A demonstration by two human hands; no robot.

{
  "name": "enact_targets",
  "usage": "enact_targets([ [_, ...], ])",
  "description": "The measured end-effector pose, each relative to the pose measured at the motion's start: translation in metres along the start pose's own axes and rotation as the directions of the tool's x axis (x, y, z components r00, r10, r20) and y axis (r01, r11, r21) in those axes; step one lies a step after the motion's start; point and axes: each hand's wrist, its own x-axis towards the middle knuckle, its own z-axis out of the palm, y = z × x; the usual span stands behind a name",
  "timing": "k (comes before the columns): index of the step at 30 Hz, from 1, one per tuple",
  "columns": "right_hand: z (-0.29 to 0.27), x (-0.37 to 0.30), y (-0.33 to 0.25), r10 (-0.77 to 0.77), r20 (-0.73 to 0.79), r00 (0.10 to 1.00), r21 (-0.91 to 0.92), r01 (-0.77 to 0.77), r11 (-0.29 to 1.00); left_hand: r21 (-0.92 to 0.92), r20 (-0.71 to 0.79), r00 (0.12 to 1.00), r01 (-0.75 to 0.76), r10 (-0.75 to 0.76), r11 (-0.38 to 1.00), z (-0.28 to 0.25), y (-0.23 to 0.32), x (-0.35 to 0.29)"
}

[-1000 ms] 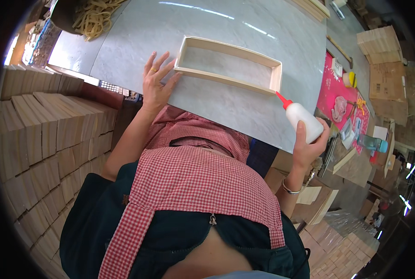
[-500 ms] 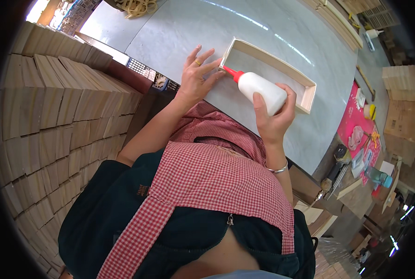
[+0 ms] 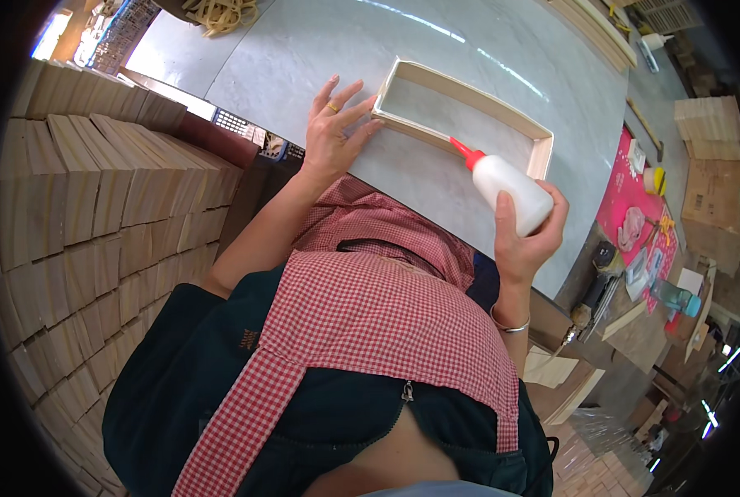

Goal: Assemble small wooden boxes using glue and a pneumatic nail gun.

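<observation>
A narrow rectangular wooden frame (image 3: 478, 95) lies on the grey tabletop, long and shallow with thin walls. My left hand (image 3: 334, 132) is at its left end, fingers spread, with fingertips touching the corner; a ring is on one finger. In my right hand (image 3: 532, 228) is a white glue bottle (image 3: 511, 190) with a red nozzle, tilted so that the tip meets the near long wall around its middle. My right fingers wrap round the bottle's base, partly hidden behind it.
Stacked wooden boards (image 3: 96, 182) rise at the left. Long wooden strips (image 3: 590, 33) lie at the table's far right edge. A pink sheet (image 3: 614, 203), a yellow tape roll (image 3: 654, 180) and a blue-capped bottle (image 3: 677, 296) are on the right. Tan bands (image 3: 221, 12) sit far left.
The glue bottle in my right hand has moved right along the near wall, from the left corner to around its middle. My left hand stays by the corner.
</observation>
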Motion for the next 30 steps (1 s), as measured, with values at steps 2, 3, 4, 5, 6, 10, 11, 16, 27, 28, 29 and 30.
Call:
enact_targets([
  [2, -0.013, -0.003, 0.003, 0.019, -0.021, 1.000, -0.023, -0.020, 1.000, -0.001, 0.005, 1.000, -0.002, 0.002, 1.000, 0.001, 0.001, 0.000],
  [3, -0.019, -0.005, 0.005, 0.034, -0.036, 0.999, -0.038, -0.036, 0.999, 0.005, 0.004, 1.000, -0.001, 0.001, 1.000, 0.001, 0.001, 0.000],
  [4, -0.025, -0.006, 0.007, 0.050, -0.051, 0.997, -0.053, -0.052, 0.997, 0.011, 0.003, 1.000, 0.001, -0.001, 1.000, 0.001, 0.000, 0.000],
  [5, -0.030, -0.007, 0.009, 0.065, -0.067, 0.996, -0.068, -0.069, 0.995, 0.017, 0.003, 1.000, 0.002, -0.002, 1.000, 0.001, 0.000, 0.001],
  [6, -0.035, -0.007, 0.012, 0.068, -0.075, 0.995, -0.074, -0.073, 0.995, 0.013, 0.003, 1.000, 0.000, 0.000, 1.000, 0.000, 0.002, 0.001],
  [10, -0.056, -0.012, 0.025, 0.013, -0.169, 0.986, -0.201, -0.047, 0.979, 0.020, 0.001, 1.000, -0.013, 0.013, 1.000, 0.001, -0.004, 0.000],
  [11, -0.061, -0.013, 0.027, 0.016, -0.177, 0.984, -0.209, -0.053, 0.976, 0.010, 0.007, 1.000, -0.017, 0.017, 1.000, 0.002, -0.005, 0.000],
  [16, -0.080, -0.018, 0.037, 0.039, -0.251, 0.967, -0.242, -0.102, 0.965, 0.050, 0.016, 0.999, -0.042, 0.042, 0.998, 0.003, -0.013, -0.002],
  [27, -0.094, -0.017, 0.060, 0.187, -0.355, 0.916, -0.095, -0.235, 0.967, 0.070, 0.069, 0.997, -0.033, 0.028, 0.997, 0.000, 0.004, 0.005],
  [28, -0.093, -0.014, 0.063, 0.166, -0.387, 0.907, -0.107, -0.223, 0.969, 0.043, 0.061, 0.997, -0.060, 0.057, 0.997, 0.001, 0.004, 0.006],
  [29, -0.091, -0.010, 0.064, 0.267, -0.372, 0.889, -0.040, -0.302, 0.952, 0.072, 0.068, 0.997, -0.037, 0.032, 0.997, 0.000, 0.004, 0.006],
  [30, -0.092, -0.006, 0.066, 0.364, -0.350, 0.863, 0.025, -0.380, 0.925, 0.100, 0.076, 0.997, -0.014, 0.006, 0.995, -0.002, 0.004, 0.003],
])
